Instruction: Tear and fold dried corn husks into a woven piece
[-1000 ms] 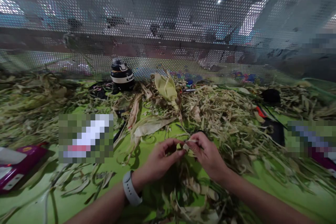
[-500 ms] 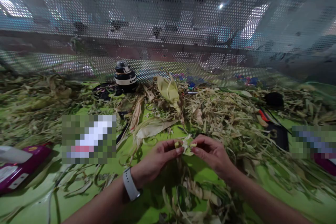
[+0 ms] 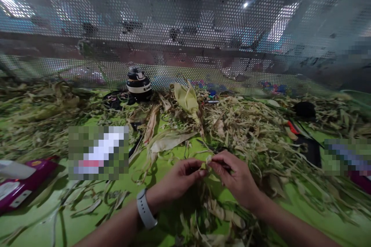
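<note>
Near the lower middle, my left hand [image 3: 184, 176], with a white watch [image 3: 145, 208] on its wrist, pinches a small pale green-yellow plant piece [image 3: 204, 166]. My right hand [image 3: 232, 170] meets it from the other side, thumb and fingers pressed together on the same piece. Both hands' fingertips nearly touch and partly hide the piece. Below them, rolled and loose dried husk strips [image 3: 223, 212] lie on the green table [image 3: 121, 204]. Beyond the hands stands a pale yellow husk bundle [image 3: 186, 98].
A dark bottle [image 3: 139, 85] stands at the back before a perforated metal screen [image 3: 185, 19]. Heaps of dried husk [image 3: 249, 123] cover both sides. A magenta device [image 3: 26, 185] sits at left; a black object [image 3: 308, 148] lies at right. Two areas are pixelated.
My hands have come closer together. The white, spread-out plant bits between my fingers now look smaller and more covered. My right hand has turned slightly, with its knuckles higher.
</note>
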Demonstrator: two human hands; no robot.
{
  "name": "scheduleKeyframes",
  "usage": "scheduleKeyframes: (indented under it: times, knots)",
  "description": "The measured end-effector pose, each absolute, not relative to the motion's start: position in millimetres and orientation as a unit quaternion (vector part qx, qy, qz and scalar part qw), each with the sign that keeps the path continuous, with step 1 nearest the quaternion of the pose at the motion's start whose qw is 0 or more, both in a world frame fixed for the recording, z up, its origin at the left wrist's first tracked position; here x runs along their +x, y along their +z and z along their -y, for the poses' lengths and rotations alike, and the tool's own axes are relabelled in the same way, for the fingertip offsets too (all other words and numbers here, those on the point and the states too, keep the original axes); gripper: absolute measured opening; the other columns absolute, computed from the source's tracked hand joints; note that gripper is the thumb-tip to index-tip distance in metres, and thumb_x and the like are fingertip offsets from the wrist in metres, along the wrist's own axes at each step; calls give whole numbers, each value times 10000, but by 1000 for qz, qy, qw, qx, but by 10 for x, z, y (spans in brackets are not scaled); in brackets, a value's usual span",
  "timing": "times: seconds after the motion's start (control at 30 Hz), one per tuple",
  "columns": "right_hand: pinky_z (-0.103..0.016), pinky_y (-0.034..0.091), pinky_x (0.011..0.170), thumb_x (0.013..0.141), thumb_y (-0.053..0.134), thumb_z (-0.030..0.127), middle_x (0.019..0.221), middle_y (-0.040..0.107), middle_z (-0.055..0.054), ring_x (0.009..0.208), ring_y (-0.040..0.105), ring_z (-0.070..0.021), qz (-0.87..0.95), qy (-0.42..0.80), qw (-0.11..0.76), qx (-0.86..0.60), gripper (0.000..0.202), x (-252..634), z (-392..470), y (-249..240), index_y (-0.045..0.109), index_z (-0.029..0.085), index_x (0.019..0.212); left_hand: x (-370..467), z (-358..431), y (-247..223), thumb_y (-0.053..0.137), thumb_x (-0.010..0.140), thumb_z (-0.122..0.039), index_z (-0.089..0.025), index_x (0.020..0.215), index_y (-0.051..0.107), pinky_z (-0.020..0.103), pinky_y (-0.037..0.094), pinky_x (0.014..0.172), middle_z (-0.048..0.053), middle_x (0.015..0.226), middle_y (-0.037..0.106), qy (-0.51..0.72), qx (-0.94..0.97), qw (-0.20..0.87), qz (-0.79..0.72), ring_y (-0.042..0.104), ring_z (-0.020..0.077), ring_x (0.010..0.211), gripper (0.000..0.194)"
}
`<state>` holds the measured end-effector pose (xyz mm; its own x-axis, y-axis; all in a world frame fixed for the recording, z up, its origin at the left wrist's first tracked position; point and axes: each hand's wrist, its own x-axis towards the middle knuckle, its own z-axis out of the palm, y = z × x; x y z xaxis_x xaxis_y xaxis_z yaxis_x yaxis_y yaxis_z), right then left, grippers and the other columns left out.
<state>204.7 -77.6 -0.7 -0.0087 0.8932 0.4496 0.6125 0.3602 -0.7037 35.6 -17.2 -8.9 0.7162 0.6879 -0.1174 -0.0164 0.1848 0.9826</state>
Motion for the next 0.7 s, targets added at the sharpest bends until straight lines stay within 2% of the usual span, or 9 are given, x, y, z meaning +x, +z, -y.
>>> scheduleKeyframes:
  times: [0.13, 0.23, 0.4, 0.53, 0.7]
  knots:
    - [-236, 507, 616, 862, 571, 249, 764, 663, -47, 694, 623, -145, 733, 119, 450, -495, 113, 2051, 758, -35, 658, 188, 901, 359, 182, -147, 728, 646, -450, -152, 779, 682, 274, 410, 724, 24, 746, 636, 244, 554, 740, -294, 539, 155, 722, 330]
    - [-254, 519, 646, 861, 574, 234, 779, 676, -51, 730, 634, -151, 756, 141, 459, -446, 124, 2030, 749, -34, 687, 202, 903, 359, 169, -188, 750, 629, -422, -148, 789, 689, 263, 410, 716, 26, 748, 649, 268, 517, 754, -304, 552, 155, 730, 323]
    - [-243, 504, 610, 800, 643, 273, 743, 667, -35, 680, 618, -145, 668, 262, 471, -514, 102, 1980, 762, -34, 686, 185, 828, 353, 162, -183, 749, 632, -417, -146, 803, 701, 262, 414, 731, 36, 761, 667, 291, 517, 745, -305, 564, 159, 748, 324]
    - [-210, 471, 543, 744, 683, 333, 697, 642, -9, 596, 573, -116, 563, 377, 473, -563, 177, 1994, 757, -65, 645, 164, 778, 363, 180, -176, 744, 646, -395, -155, 835, 694, 274, 426, 755, 38, 797, 679, 293, 527, 732, -317, 571, 167, 773, 310]
    - [-200, 427, 482, 732, 675, 327, 621, 600, 10, 518, 518, -97, 537, 423, 455, -571, 173, 2046, 738, -66, 650, 155, 735, 381, 203, -211, 708, 668, -445, -158, 913, 677, 290, 446, 747, 57, 863, 689, 291, 555, 713, -316, 583, 176, 778, 378]
